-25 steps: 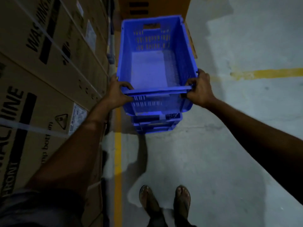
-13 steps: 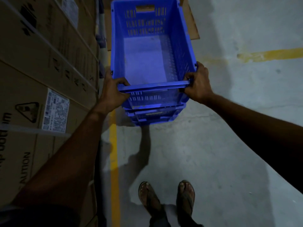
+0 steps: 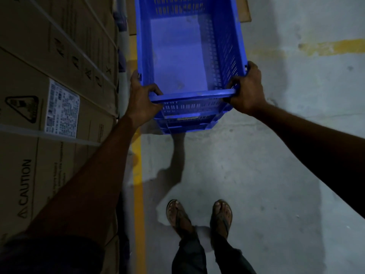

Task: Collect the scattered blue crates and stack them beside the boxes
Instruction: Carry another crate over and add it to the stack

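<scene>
One open-topped blue plastic crate with slotted walls (image 3: pixel 189 54) sits nested on a stack of blue crates (image 3: pixel 185 124); at least two lower rims show beneath it, the exact count unclear. Two hands hold its near corners: the left hand (image 3: pixel 141 97) is clenched on the left corner of the near rim, the right hand (image 3: pixel 247 89) on the right corner. One wall of tall brown cardboard boxes (image 3: pixel 59 80) stands just beside the stack on the left, leaving a narrow gap over one yellow floor line (image 3: pixel 138 175). Grey concrete floor (image 3: pixel 276 175) lies open to the right. Two sandalled feet (image 3: pixel 199 216) stand near the stack.
</scene>
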Demonstrator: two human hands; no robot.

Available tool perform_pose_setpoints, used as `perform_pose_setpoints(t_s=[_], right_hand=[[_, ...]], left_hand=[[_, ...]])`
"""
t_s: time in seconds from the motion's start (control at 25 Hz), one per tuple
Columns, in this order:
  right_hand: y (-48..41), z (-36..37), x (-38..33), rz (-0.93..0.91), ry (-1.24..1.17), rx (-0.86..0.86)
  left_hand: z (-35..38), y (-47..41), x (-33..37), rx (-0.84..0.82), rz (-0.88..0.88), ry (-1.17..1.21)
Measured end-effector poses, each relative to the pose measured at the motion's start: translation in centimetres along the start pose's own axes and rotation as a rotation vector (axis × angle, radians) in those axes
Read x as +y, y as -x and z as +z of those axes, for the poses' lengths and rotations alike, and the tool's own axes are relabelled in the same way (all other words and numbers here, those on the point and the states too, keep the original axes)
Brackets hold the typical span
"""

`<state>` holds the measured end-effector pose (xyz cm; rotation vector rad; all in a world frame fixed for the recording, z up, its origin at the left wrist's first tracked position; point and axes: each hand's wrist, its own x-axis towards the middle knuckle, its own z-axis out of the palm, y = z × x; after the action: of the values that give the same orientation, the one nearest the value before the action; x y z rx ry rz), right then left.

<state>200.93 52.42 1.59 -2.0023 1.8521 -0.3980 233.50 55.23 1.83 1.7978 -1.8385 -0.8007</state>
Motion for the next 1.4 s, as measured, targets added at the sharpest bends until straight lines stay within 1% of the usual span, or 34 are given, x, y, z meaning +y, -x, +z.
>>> perform_pose_setpoints(t_s=[0.08, 0.16, 0.2, 0.32, 0.36, 0.4, 0.52, 0.6, 0.72, 0.84, 1.0, 1.12, 1.16, 1.28, 1.36, 1.4], right_hand=[[0.3, -0.3, -0.7, -0.083, 0.200, 0.002], [0.3, -0.2, -1.6, -0.210, 0.382, -0.017], [0.2, -0.1, -1.9, -0.238, 0.423, -0.055], [-0.7, 0.0, -2.3, -0.210, 0.472, -0.187], [-0.9, 0.0, -2.3, -0.199, 0.480, -0.203], [-1.1, -0.1, -2.1, -0.196, 0.483, -0.214], [-1.5, -0.1, -1.8, -0.198, 0.501, -0.230], [-1.5, -0.1, -1.7, -0.196, 0.512, -0.234], [-1.5, -0.3, -1.8, -0.200, 0.523, -0.236], [-1.4, -0.5, -1.9, -0.195, 0.545, -0.248], [-1.3, -0.7, -2.0, -0.192, 0.516, -0.269], [-1.7, -1.2, -2.0, -0.189, 0.522, -0.359], [-1.7, -1.3, -1.9, -0.189, 0.524, -0.374], [-1.4, -0.6, -1.6, -0.188, 0.510, -0.322], [-1.4, -0.4, -1.7, -0.191, 0.543, -0.295], [-1.6, -0.4, -1.8, -0.190, 0.569, -0.309]], left_hand=[[-0.1, 0.1, -0.8, 0.047, 0.128, -0.149], [-0.6, -0.1, -1.5, 0.037, 0.214, -0.309], [-0.8, -0.3, -1.8, -0.010, 0.219, -0.382], [-1.1, -1.2, -2.5, -0.179, 0.256, -0.591], [-1.0, -1.1, -2.5, -0.202, 0.259, -0.600], [-0.9, -0.8, -2.4, -0.185, 0.249, -0.577], [-0.7, 0.9, -1.2, -0.055, 0.211, -0.459], [-0.8, 1.4, -0.5, -0.022, 0.200, -0.392], [-0.8, 0.7, -1.0, -0.042, 0.220, -0.410], [-0.1, 0.7, -1.6, -0.012, 0.209, -0.437], [0.2, 1.2, -1.4, 0.018, 0.214, -0.446], [0.4, 0.6, -1.6, -0.021, 0.211, -0.466], [0.5, 0.6, -1.6, -0.010, 0.222, -0.466], [0.6, 0.8, -1.7, -0.001, 0.225, -0.502], [0.8, 0.4, -1.9, -0.089, 0.210, -0.574], [0.8, 0.0, -1.8, -0.165, 0.169, -0.593]])
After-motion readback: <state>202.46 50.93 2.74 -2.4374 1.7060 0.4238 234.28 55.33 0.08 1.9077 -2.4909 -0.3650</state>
